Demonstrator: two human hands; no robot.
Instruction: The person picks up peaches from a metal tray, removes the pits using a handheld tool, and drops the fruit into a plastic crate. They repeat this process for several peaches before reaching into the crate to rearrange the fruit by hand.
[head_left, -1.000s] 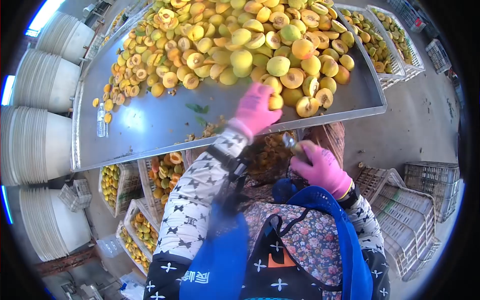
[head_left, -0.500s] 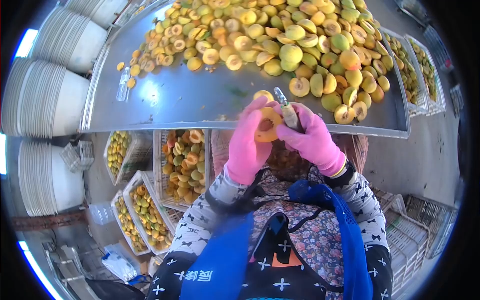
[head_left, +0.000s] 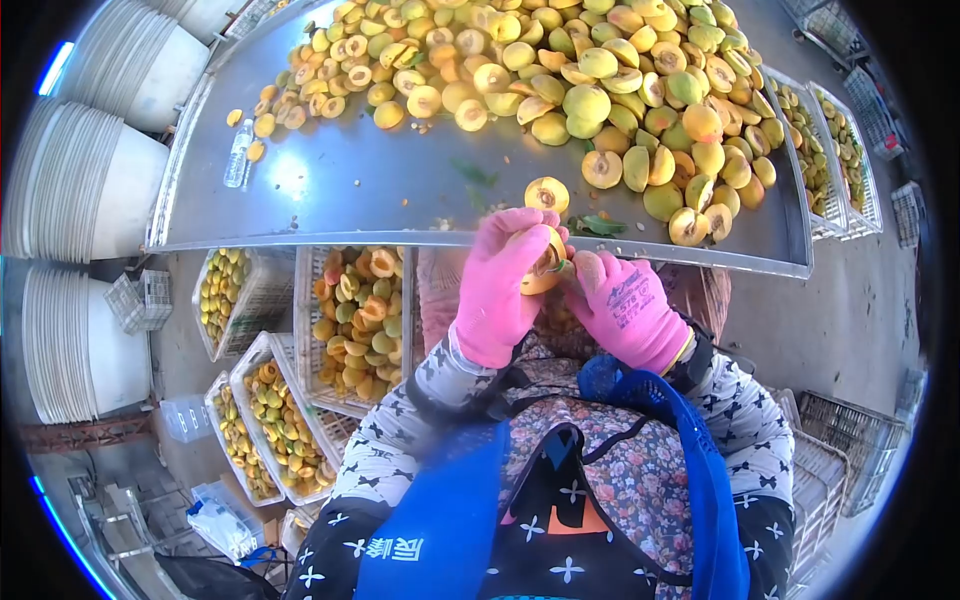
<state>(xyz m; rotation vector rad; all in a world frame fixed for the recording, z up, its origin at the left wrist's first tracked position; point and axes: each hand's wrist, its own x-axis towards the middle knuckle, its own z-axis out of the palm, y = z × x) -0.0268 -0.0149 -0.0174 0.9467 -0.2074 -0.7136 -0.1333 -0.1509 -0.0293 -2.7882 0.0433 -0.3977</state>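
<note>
My left hand, in a pink glove, is closed around a halved peach in front of my chest, its cut face turned to the right. Close against the fruit is my right hand, also gloved in pink, with its fingers closed. The tool it holds is mostly hidden; only a small part shows at the fruit. Another peach half lies cut side up on the metal table, just beyond my fingers. Many more halves are heaped on the far side of the table.
Crates of fruit stand below the table's near edge at left, with others lower down. A plastic bottle lies at the table's left. Stacked white tubs line the far left. Empty crates are at lower right.
My right hand has turned, bringing the tool from pointing up and away to the fruit. The held half has rotated in my left hand. The view has shifted slightly.
</note>
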